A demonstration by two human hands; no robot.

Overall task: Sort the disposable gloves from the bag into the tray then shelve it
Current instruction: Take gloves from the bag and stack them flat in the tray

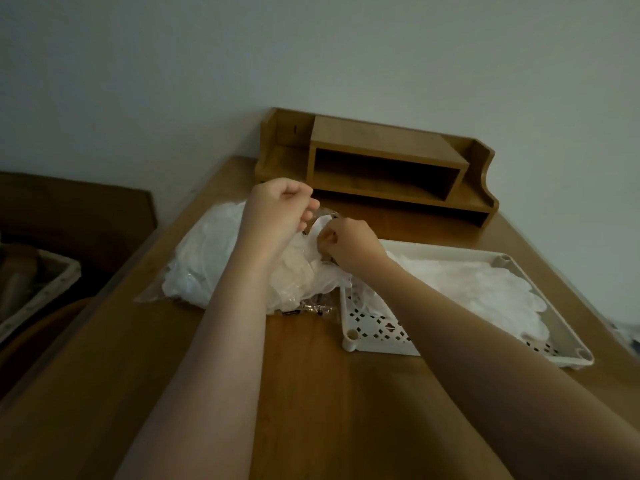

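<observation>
Pinching glove (320, 221), left hand (277, 209), right hand (348, 242), over bag (207, 268)

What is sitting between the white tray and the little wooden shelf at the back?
Nothing: in the head view, only bare desk separates the tray from the wooden shelf.

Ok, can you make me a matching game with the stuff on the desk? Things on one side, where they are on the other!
Things:
1. bag of gloves
2. tray
3. wooden shelf
4. thin clear glove

Places:
A. at the back of the desk, against the wall
B. pinched between the left hand and the right hand
C. lying on the desk's left side
D. on the desk's right side, with gloves spread in it

Pairs: 1-C, 2-D, 3-A, 4-B
</observation>
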